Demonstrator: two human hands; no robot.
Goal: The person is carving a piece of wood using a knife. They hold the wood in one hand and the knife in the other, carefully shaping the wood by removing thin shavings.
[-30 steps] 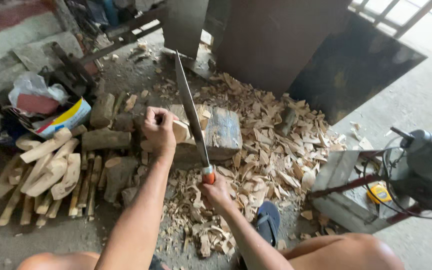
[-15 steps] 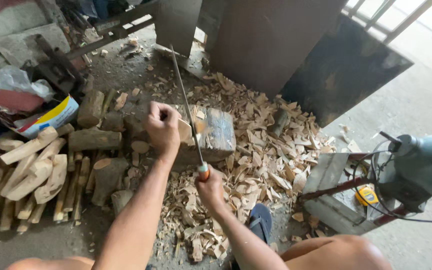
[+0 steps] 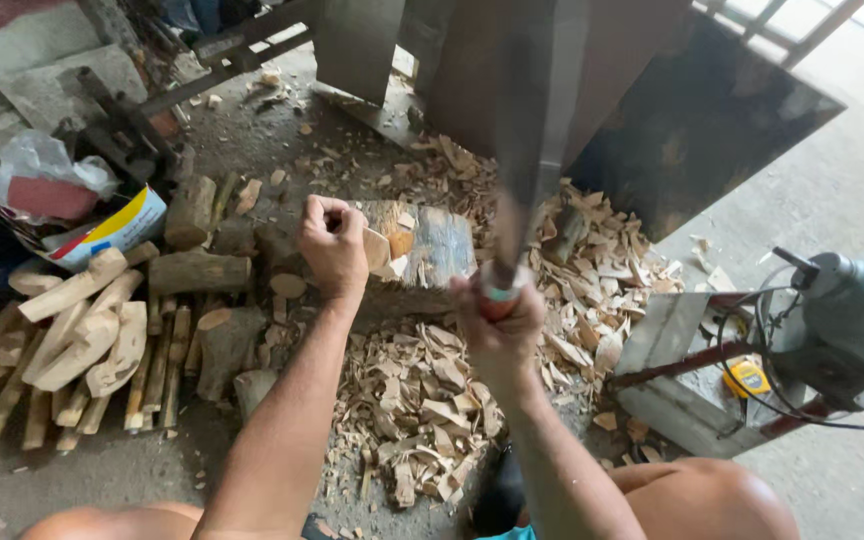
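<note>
**Chopping a small wood blank on the block**

The step in hand looks like hewing: a long, dark steel chopping blade [image 3: 537, 130] is raised high and blurred, its handle wrapped tight in the right hand [image 3: 497, 320], which is closed full around it. The weathered grey wooden chopping block [image 3: 432, 245] stands on the ground amid the chips, and on its left edge the left hand [image 3: 334, 245] is clenched around a small pale wood blank [image 3: 377, 248], holding it upright against the top of the block.

To do this well, I judge the blade should fall on the far side of the blank, away from the thumb, with the blank's foot seated firmly on the block so it cannot skid. The fingers sit very near the cutting line; that is the chief risk.

Around the block, a broad heap of pale wood chips [image 3: 422, 400] covers the ground and could make footing or a dropped piece awkward. To the left lies a row of roughly shaped pale wooden pieces and sticks [image 3: 82, 340], with short bark-covered logs [image 3: 197, 270] beside them. At the right stands a grey-green electric motor tool [image 3: 852, 310] on a metal stand, well apart from the swing. A white plastic bag [image 3: 47, 165] rests at the far left.
</note>
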